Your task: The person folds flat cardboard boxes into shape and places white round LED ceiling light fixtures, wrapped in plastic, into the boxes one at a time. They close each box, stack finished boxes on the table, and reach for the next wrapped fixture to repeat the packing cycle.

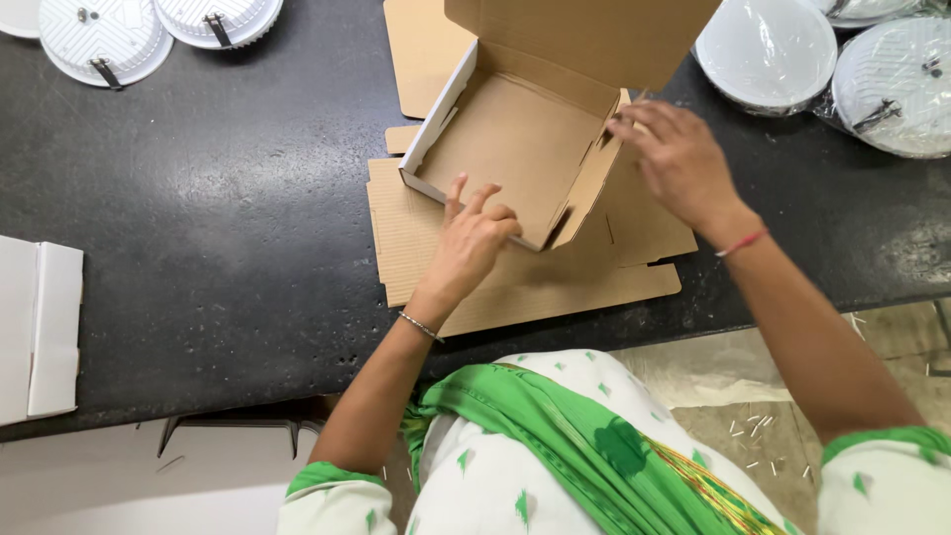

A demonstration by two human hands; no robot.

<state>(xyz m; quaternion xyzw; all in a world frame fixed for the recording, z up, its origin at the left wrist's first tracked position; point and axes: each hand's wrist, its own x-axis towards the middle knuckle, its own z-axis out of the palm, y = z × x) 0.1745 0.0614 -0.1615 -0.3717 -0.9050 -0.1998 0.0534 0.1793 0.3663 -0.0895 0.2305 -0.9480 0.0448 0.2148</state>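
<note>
This looks like a small packing workshop for light fittings. A dark, speckled stone tabletop [218,228] serves as the workbench, and a stack of flat die-cut cardboard blanks [515,287] lies on it with 1 half-folded carton [515,139] on top. Round white lamp housings with metal spring clips [99,40] sit along the far left edge, and more of them wrapped in clear plastic bags [768,50] on the far right. A folded white box [40,327] lies at the left edge. Small offcuts litter the bare floor [763,426] beside the bench.
</note>
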